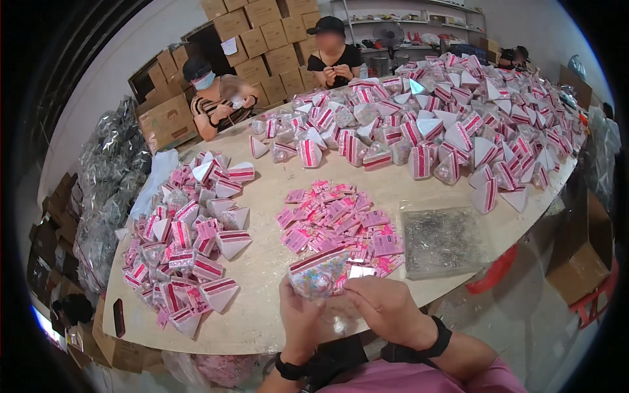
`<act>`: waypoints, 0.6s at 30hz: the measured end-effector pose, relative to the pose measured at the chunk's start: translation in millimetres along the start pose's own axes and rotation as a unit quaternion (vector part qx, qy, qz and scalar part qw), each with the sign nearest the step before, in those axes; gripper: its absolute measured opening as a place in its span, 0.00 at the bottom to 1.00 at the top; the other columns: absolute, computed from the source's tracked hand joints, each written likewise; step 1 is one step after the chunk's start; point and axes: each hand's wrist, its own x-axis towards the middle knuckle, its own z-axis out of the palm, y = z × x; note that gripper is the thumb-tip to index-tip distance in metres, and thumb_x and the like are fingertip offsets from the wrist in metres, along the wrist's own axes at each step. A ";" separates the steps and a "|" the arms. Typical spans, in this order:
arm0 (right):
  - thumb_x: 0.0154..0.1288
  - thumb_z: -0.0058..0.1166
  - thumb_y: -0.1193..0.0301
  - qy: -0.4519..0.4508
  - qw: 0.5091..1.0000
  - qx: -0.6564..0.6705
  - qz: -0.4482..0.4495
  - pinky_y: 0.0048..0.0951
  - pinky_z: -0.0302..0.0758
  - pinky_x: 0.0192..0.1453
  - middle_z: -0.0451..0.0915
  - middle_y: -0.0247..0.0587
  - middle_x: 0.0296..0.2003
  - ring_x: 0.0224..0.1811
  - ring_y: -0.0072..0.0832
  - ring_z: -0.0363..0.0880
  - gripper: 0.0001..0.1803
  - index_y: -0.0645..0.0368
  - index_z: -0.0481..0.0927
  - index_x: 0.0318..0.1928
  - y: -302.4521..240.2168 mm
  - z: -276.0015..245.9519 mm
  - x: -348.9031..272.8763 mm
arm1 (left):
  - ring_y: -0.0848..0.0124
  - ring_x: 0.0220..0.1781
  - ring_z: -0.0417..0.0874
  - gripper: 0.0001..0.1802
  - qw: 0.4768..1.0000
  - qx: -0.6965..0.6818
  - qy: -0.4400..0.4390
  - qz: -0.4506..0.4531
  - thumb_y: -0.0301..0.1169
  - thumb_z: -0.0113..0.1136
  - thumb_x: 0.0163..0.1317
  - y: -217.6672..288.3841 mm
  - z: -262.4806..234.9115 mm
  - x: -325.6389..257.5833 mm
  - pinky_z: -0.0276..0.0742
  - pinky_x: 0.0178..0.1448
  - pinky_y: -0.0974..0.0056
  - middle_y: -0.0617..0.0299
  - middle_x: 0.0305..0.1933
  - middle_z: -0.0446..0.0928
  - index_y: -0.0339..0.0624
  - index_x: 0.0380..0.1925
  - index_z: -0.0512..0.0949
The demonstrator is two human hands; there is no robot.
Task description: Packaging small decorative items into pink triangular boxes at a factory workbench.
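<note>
At the table's near edge I hold a wedge-shaped glittery pouch (pixel 320 274), shaped like a cake slice, with a pink-and-white band along its top and coloured specks on its side. My left hand (pixel 299 319) is closed round its lower left part. Just right of the pouch, my right hand (pixel 388 306) has its thumb and finger pinched together; whatever is between them is too small to make out. Beyond both hands lies a heap of pink printed cards (pixel 331 219). A shallow clear tray (pixel 452 270) of thin silvery pieces stands to its right.
Similar wedge pouches form a pile (pixel 190 245) on the left and a larger heap (pixel 452 124) across the far right. Two people sit at the far side. A dark phone (pixel 118 318) lies near the left edge. Cardboard boxes (pixel 268 39) are stacked behind.
</note>
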 end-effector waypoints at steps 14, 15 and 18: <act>0.55 0.53 0.77 -0.049 0.997 -0.056 -0.031 0.36 0.71 0.27 0.74 0.44 0.24 0.24 0.39 0.76 0.08 0.62 0.76 0.37 -8.4 9.9 13.3 | 0.63 0.59 0.69 0.42 0.998 -0.034 0.016 0.046 0.30 0.69 0.44 -0.9 -2.6 -4.7 0.63 0.64 0.58 0.56 0.57 0.66 0.36 0.59 0.57; 0.55 0.53 0.77 -0.047 0.997 -0.059 -0.033 0.36 0.71 0.27 0.74 0.44 0.24 0.24 0.39 0.75 0.08 0.62 0.76 0.37 -8.8 9.6 13.7 | 0.63 0.59 0.69 0.42 0.998 -0.028 0.016 0.052 0.30 0.69 0.44 -0.7 -1.9 -4.8 0.63 0.65 0.58 0.56 0.57 0.66 0.36 0.59 0.56; 0.55 0.53 0.77 -0.045 0.997 -0.062 -0.030 0.35 0.71 0.27 0.75 0.44 0.24 0.24 0.39 0.76 0.08 0.63 0.76 0.37 -9.7 8.6 13.3 | 0.63 0.59 0.69 0.43 0.998 -0.018 0.020 0.063 0.29 0.68 0.44 -0.9 0.6 -5.2 0.64 0.64 0.57 0.56 0.56 0.66 0.36 0.59 0.56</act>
